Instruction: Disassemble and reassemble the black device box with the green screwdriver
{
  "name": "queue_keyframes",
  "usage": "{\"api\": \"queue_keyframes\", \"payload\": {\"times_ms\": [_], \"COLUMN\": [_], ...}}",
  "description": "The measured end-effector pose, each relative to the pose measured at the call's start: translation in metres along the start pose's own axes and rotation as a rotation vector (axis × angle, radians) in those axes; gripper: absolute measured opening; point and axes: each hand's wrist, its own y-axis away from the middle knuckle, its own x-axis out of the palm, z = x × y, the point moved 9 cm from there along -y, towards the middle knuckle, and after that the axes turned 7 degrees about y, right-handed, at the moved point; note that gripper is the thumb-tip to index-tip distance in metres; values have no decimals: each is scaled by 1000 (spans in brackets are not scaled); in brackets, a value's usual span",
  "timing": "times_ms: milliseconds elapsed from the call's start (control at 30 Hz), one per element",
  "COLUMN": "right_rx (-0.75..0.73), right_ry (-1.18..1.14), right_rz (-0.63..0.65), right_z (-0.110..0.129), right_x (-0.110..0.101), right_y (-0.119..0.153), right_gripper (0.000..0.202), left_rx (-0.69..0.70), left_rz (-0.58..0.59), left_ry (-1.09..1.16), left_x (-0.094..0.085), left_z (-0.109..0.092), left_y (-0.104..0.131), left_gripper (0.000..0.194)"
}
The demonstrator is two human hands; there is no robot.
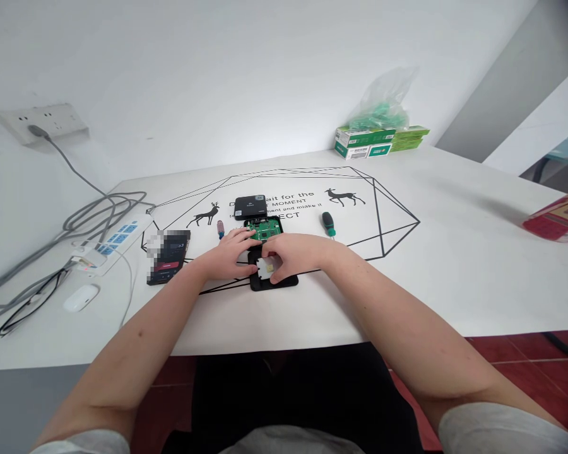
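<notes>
A thin silver-white metal plate (265, 268) with a pale yellowish patch lies over a flat black cover (284, 283) in front of me. My right hand (299, 253) has its fingers curled around the plate's right side, thumb on the near edge. My left hand (230, 253) reaches in from the other side, fingers outstretched and apart by the circuit board, its thumb at the plate's left edge. Just beyond the cover, a green circuit board (267, 229) sits in a black case, partly hidden by my fingers. Behind that rests a second black box (250, 207) with labels.
A green-and-black screwdriver (329, 223) lies right, a smaller red-and-blue one (220, 228) left. Further left are a phone (169, 257), a power strip (123, 236) with cables, a white earphone case (81, 297) and glasses (31, 304). Green-and-white boxes (365, 144) stand by the wall.
</notes>
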Motion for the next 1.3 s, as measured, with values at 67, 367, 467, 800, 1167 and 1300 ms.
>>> {"api": "queue_keyframes", "payload": {"times_ms": [67, 367, 467, 800, 1167, 1300], "right_rx": [-1, 46, 306, 895, 739, 532], "right_ry": [-5, 104, 137, 82, -191, -589], "right_rz": [-21, -183, -332, -250, -531, -800], "right_z": [-3, -20, -53, -155, -132, -117], "right_x": [-2, -23, -44, -38, -54, -61], "right_y": [-1, 0, 11, 51, 35, 31], "right_gripper": [32, 24, 29, 52, 58, 52], "left_rx": [-2, -16, -29, -25, -14, -124], "left_rz": [-5, 1, 6, -3, -22, -198], "left_ry": [8, 16, 6, 14, 19, -81], "left_x": [0, 0, 0, -1, -5, -20], "left_z": [1, 1, 2, 2, 0, 15], "left_y": [0, 1, 1, 3, 2, -1], "left_gripper": [71, 74, 74, 71, 74, 62]}}
